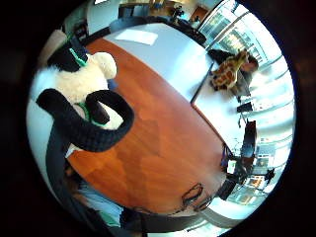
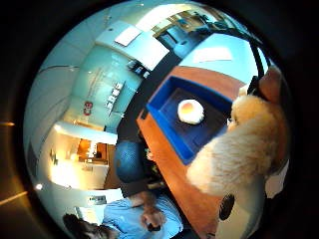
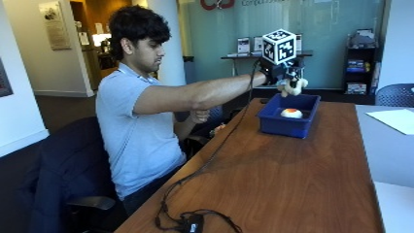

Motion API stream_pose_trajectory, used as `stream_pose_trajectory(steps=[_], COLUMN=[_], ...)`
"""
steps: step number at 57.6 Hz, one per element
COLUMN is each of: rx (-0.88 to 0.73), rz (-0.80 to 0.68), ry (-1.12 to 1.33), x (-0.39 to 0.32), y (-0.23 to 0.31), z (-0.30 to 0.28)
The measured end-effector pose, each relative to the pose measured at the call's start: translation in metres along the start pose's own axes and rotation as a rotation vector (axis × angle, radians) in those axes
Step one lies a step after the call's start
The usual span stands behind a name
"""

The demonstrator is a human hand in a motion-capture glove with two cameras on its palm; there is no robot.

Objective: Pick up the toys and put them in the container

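**Panda carried over the bin, release still to come**

Panda toy (image 3: 292,85) hangs upright, long axis vertical, head uppermost, gripped by the gloved right hand (image 3: 278,73) above the blue container's (image 3: 271,124) far-left rim. Inside lies an egg toy (image 3: 291,113). Likely next: lower, release. A giraffe toy (image 1: 228,71) waits elsewhere on the desk (image 3: 284,179).
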State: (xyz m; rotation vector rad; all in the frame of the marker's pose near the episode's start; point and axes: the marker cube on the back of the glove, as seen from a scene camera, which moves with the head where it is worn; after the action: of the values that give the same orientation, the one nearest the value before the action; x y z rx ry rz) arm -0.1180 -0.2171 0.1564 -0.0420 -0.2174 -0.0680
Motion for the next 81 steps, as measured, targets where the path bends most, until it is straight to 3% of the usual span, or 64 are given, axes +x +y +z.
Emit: stream_pose_trajectory(steps=[10, 21, 35, 64, 81], rx=[0.036, -0.008, -0.109, -0.106, -0.228], rz=[-0.09, -0.143, -0.091, -0.02, -0.006], ry=[-0.071, -0.083, -0.1, -0.008, 0.059], x=[-0.071, -0.139, -0.153, -0.035, 0.044], y=[-0.048, -0.092, -0.103, -0.018, 0.079], z=[-0.005, 0.031, 0.069, 0.022, 0.055])
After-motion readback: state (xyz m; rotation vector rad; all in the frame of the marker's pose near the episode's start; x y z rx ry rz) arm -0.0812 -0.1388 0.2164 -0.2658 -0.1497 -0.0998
